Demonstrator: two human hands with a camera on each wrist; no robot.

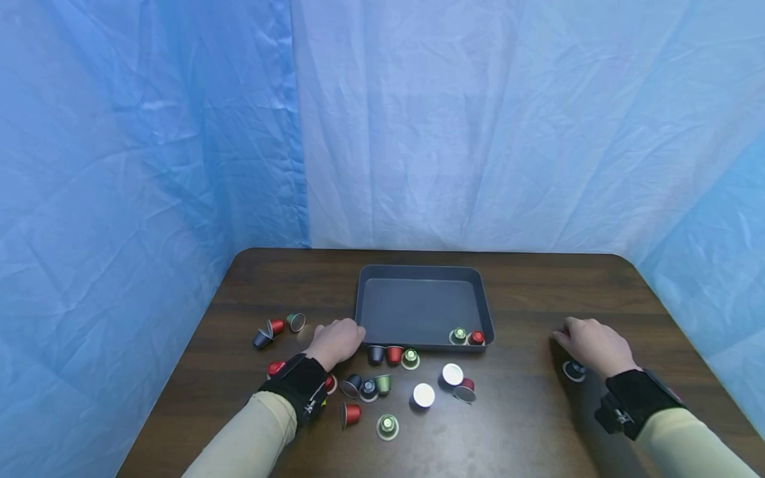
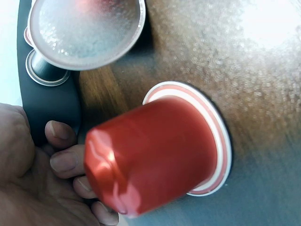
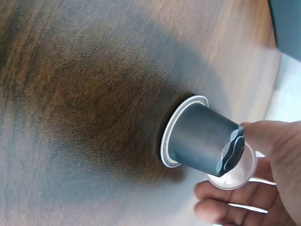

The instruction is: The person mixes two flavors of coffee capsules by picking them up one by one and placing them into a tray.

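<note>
My left hand (image 1: 337,340) lies against the near left corner of a dark baking tray (image 1: 424,302). Its fingers (image 2: 66,160) are curled in the left wrist view; whether they hold the rim cannot be made out. A red coffee capsule (image 2: 155,150) stands close under the left wrist. Over at the right, my right hand (image 1: 597,348) pinches a pale-lidded coffee capsule (image 3: 235,172) between thumb and fingers. Just in front of it stands a black coffee capsule (image 3: 202,139), lid down on the table, partly covering the pinched one.
A green capsule (image 1: 458,336) and a red capsule (image 1: 476,338) sit in the tray's near right corner. Several more capsules lie or stand before the tray, two with white lids up (image 1: 424,396). Others lie left, including a tipped green one (image 1: 296,322). Blue sheets (image 1: 418,133) hang around the table.
</note>
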